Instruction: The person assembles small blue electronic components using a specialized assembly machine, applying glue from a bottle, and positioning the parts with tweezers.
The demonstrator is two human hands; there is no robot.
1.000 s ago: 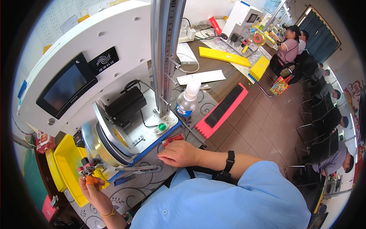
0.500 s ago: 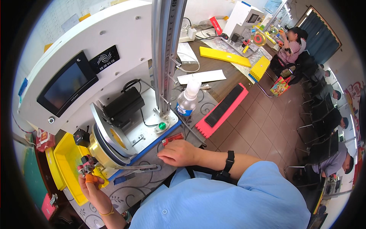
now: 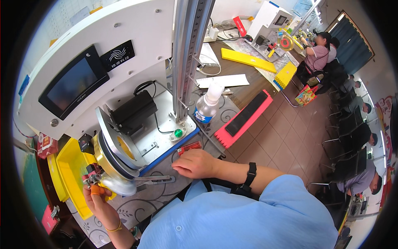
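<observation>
Head view shows a small red-and-silver fitting (image 3: 91,172).

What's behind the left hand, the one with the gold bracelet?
Behind the left hand is a yellow tray, partly showing. The hand and the small red-and-metal fitting at its fingertips cover part of the tray, so whatever lies there can't be seen.

Left of the gold wheel (image 3: 104,161), I find a yellow tray (image 3: 71,168) in the way; behind it and right, the black motor (image 3: 132,112) and metal post (image 3: 183,79) bar me. A blurred pale shape (image 3: 120,186) crowds its near edge, but in front I could cross open bench (image 3: 145,202).
</observation>
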